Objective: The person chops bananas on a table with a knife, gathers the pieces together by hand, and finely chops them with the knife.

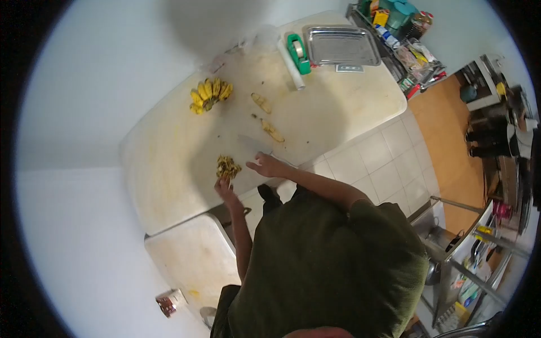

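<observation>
A small heap of chopped, brown-and-yellow banana pieces [227,167] lies near the table's front edge. My left hand [225,189] is at the near side of this heap, fingertips at its edge, fingers apart. To the right of the heap, my right hand [267,166] hovers with its fingers spread and nothing visible in it. Just beyond it a pale, blade-like shape [253,144] lies on the table, hard to make out. Farther back are two single bananas, one [261,103] behind the other [273,130]. A bunch of yellow bananas [210,94] rests at the back left.
Toward the back right of the white table [163,163] are a metal tray [344,46], a green tape dispenser [298,54], a white roll [291,65] and a small scale [349,68]. A second table [191,248] adjoins at lower left. Another person [507,141] stands far right.
</observation>
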`<control>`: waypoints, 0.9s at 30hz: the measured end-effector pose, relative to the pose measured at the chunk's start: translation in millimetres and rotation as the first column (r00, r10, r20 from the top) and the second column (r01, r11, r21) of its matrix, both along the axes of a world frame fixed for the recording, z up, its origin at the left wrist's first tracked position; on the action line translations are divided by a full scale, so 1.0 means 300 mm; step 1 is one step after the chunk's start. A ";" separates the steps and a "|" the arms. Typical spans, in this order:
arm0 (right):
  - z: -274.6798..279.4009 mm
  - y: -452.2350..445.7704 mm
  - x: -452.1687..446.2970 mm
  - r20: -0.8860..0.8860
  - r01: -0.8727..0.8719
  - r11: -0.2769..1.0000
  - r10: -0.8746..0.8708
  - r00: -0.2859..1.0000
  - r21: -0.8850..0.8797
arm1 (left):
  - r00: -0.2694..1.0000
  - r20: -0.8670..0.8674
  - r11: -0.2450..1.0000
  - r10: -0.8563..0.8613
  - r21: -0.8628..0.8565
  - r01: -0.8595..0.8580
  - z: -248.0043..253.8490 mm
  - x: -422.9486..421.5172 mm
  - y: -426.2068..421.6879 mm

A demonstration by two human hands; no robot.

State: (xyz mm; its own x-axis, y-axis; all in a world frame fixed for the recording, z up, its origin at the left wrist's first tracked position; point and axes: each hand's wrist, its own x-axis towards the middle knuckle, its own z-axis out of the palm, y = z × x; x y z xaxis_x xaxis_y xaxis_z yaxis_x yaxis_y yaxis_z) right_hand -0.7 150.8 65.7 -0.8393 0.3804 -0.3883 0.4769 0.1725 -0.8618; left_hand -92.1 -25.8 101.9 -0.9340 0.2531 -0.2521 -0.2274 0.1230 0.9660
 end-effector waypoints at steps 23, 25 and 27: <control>0.356 0.114 -0.090 -0.118 0.130 0.397 -0.543 0.832 -0.909 | 0.732 -0.607 0.948 -0.311 -0.143 0.284 0.415 0.242 0.233; 0.352 0.072 -0.078 -0.171 0.020 0.390 -0.449 0.877 -0.921 | 0.723 -0.614 0.942 -0.317 -0.117 0.314 0.413 0.261 0.289; 0.310 0.074 -0.065 -0.187 -0.073 0.312 -0.357 0.915 -0.947 | 0.677 -0.634 0.918 -0.372 -0.144 0.370 0.365 0.275 0.319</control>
State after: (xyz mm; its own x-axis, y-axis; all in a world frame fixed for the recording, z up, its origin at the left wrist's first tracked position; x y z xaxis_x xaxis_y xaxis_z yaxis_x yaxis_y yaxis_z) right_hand -20.2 173.0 158.6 -0.9497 0.0760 -0.3038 0.0823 -0.8755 -0.4762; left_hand -9.7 70.0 211.5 -0.6995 0.6146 0.3646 0.5058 0.0653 0.8602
